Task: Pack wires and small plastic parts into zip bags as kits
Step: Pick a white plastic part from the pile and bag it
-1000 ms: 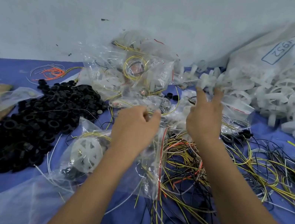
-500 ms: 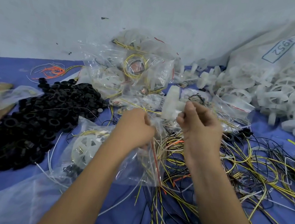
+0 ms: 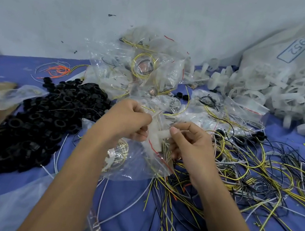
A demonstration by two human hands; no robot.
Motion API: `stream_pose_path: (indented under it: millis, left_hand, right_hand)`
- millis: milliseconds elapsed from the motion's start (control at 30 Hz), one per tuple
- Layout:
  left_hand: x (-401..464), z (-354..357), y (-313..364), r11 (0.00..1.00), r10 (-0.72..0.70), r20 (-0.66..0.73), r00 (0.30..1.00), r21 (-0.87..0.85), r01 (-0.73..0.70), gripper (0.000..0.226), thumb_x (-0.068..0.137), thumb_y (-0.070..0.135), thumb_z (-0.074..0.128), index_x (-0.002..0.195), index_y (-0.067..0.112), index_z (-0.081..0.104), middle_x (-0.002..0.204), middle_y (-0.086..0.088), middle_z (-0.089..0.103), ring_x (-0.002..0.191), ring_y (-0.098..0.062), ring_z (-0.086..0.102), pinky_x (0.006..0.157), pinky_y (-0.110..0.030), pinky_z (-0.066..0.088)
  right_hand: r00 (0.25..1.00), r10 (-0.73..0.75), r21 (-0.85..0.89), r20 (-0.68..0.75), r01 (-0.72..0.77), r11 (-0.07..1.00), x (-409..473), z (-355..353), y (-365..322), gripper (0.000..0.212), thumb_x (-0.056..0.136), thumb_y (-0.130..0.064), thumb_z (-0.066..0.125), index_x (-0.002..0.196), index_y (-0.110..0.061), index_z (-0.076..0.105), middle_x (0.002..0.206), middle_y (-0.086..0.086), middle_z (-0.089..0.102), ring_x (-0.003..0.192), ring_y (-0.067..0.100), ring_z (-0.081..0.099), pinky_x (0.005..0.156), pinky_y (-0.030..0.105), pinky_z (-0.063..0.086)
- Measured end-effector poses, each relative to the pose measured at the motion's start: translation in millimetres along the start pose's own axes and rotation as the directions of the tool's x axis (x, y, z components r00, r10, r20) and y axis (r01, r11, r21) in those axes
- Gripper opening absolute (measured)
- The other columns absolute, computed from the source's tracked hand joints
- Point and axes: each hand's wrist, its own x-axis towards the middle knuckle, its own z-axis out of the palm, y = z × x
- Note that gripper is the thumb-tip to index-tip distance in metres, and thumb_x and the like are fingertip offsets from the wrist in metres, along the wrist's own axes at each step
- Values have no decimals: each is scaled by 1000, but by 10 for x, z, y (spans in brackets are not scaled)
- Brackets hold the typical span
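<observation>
Two hands are used above the blue surface (image 3: pixel 127 202): the zip bag (image 3: pixel 139 161) is pinched by the left hand (image 3: pixel 126 119), while a white plastic part (image 3: pixel 156 134) is gripped at its mouth by the right hand (image 3: pixel 191 144).

The left hand (image 3: pixel 126 119) grips the mouth of a clear zip bag (image 3: pixel 137 163), while the right hand (image 3: pixel 189 141) pinches a white plastic part (image 3: pixel 157 136) at its opening, above tangled wires (image 3: pixel 259 173).

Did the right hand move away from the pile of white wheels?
Yes. The right hand pulled back from the white wheels toward the person, bringing a white plastic part to the zip bag.
</observation>
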Motion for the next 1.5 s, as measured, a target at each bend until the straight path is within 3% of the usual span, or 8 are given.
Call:
stream_pose_path:
  millis: [167, 333, 533, 767, 1000, 1200, 1367, 1500]
  left_hand:
    - [-63, -38, 18, 995, -62, 108, 992, 85, 53, 27, 93, 27, 75, 89, 3, 64, 72, -13, 73, 61, -24, 74, 52, -26, 58]
    - [-23, 92, -38, 985, -55, 38, 998, 166, 48, 45, 100, 42, 62, 103, -2, 63, 73, -14, 67, 51, -22, 68, 49, -26, 53]
    - [30, 100, -63, 978, -30, 31, 999, 207, 23, 29, 103, 13, 47, 102, -11, 63, 71, -16, 65, 47, -23, 65, 47, -27, 53]
    - [-39, 165, -41, 936, -89, 143, 986, 352, 34, 24, 89, 23, 71, 97, 1, 63, 80, -11, 69, 55, -17, 71, 52, -28, 59]
    - [11, 139, -63, 919, -32, 62, 998, 395, 5, 12, 86, -2, 67, 74, 0, 68, 63, -14, 73, 59, -24, 75, 67, -40, 65]
    - [-19, 22, -11, 972, 102, -121, 987, 225, -73, 8, 86, 1, 57, 82, -1, 63, 51, -7, 67, 48, -23, 69, 51, -31, 57]
    - [-117, 137, 124, 828, 413, -146, 899, 471, -304, 12, 82, 16, 61, 70, 18, 61, 63, 1, 66, 64, -20, 67, 61, -35, 55]
    - [-209, 315, 216, 701, 528, -39, 848, 583, -410, 15, 83, 19, 65, 69, 20, 60, 69, 4, 62, 70, -16, 59, 62, -34, 47]
  right_hand:
    - [997, 31, 17, 72, -33, 999, -7, 34, 41, 9, 97, 0, 61, 105, 4, 64, 85, 23, 72, 66, 26, 70, 59, 28, 57]
    - [999, 34, 19, 13, -34, 999, 6, 24, 38, 5, 97, -2, 63, 100, -1, 67, 87, 24, 72, 65, 24, 70, 59, 29, 58]
    - [1000, -12, -71, -24, 10, 997, 17, 25, 68, 5, 97, -4, 63, 96, -6, 68, 80, 21, 71, 62, 23, 69, 58, 29, 58]
    - [984, 82, 87, -161, -68, 994, 22, 45, 59, 4, 97, -4, 63, 97, -1, 65, 71, 15, 69, 57, 20, 68, 52, 26, 56]
    - [984, 79, 59, -157, -71, 996, 24, 49, 66, 2, 96, -5, 65, 96, -4, 65, 68, 12, 71, 57, 21, 68, 53, 27, 56]
    - [999, -4, -108, -32, 0, 994, 20, -15, 11, 4, 92, -1, 70, 91, -5, 68, 73, 14, 73, 60, 25, 71, 57, 33, 60]
    - [968, -51, -144, 245, 88, 986, -37, -36, -111, 11, 86, 4, 74, 91, -6, 71, 80, 23, 70, 64, 24, 70, 58, 28, 56]
    - [936, -156, -157, 315, 213, 964, -53, -59, -164, 18, 82, 11, 71, 86, -8, 71, 83, 20, 72, 75, 31, 70, 65, 36, 56]
